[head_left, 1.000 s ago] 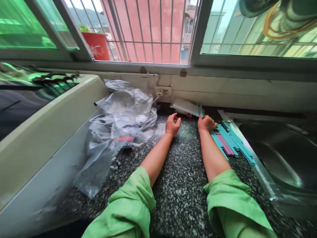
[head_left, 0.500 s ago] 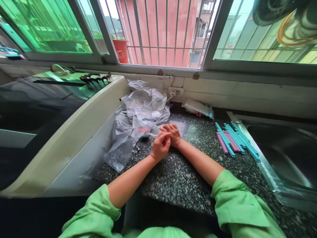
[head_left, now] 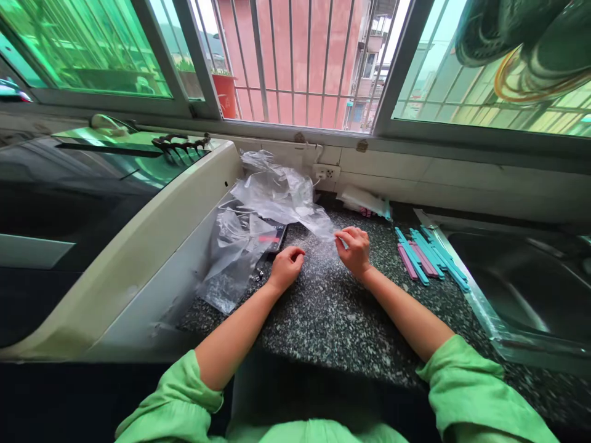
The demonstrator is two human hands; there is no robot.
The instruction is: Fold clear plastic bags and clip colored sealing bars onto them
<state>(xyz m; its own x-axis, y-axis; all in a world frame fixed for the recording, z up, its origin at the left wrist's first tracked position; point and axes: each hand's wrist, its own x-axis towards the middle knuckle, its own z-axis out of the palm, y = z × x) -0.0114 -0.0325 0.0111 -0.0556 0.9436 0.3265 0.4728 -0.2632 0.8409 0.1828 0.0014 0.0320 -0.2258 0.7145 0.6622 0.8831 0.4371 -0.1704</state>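
Observation:
My right hand [head_left: 354,251] pinches the corner of a clear plastic bag [head_left: 295,194], which stretches away to the left over the speckled countertop [head_left: 323,326]. My left hand [head_left: 286,269] is curled closed just above the counter, and whatever its fingers may hold is hidden. A second crumpled clear bag [head_left: 235,246] lies to the left of that hand. Between the two bags a dark flat device [head_left: 279,232] with small lettering shows in part. Some tiny shiny pieces [head_left: 260,275] rest beside my left wrist.
Turquoise and pink plastic strips [head_left: 428,255] lie to the right, beside a steel sink [head_left: 512,277]. A packet with more strips [head_left: 364,202] is by the wall, near a socket [head_left: 327,173]. A bulky white appliance [head_left: 184,227] bounds the left side.
My hands have moved apart, the right one going rightward and pulling the bag's corner with it. The dark device has come partly into view from under the plastic.

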